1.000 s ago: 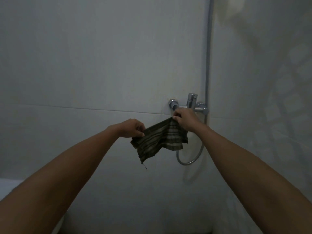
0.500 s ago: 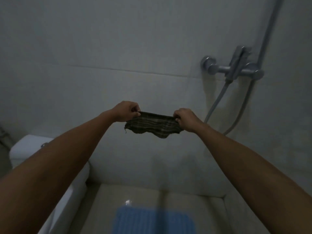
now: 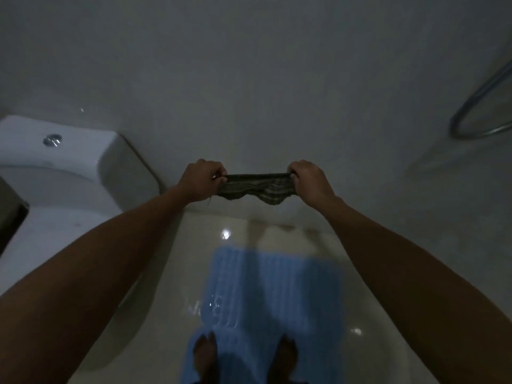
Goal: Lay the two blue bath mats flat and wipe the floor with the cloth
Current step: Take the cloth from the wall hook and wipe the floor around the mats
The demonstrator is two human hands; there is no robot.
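Since half a second ago, the view has been tipped further downward: the shower tap has been lost from sight, only a loop of hose (image 3: 482, 106) is left at the upper right, and much more of the blue bath mat (image 3: 273, 295) and the floor (image 3: 166, 300) has been brought into view. The cloth (image 3: 256, 187) has been kept stretched between the two hands throughout.

Its upper edge is pinched at one end by the left hand (image 3: 201, 180) and at the other by the right hand (image 3: 309, 180); both are closed tightly on the fabric, which sags in two dark, striped folds below the grip. Directly beneath the grip, well apart from it, one mat is seen lying flat, with two bare feet (image 3: 205, 356) planted on its near end. To the left of the grip stands a toilet cistern (image 3: 72, 151). A second mat cannot be made out.

The wiping step appears to be about to begin. Lowering the cloth to the glossy, seemingly wet floor would be called for next, probably by crouching.

No brand, label or writing can be read anywhere.
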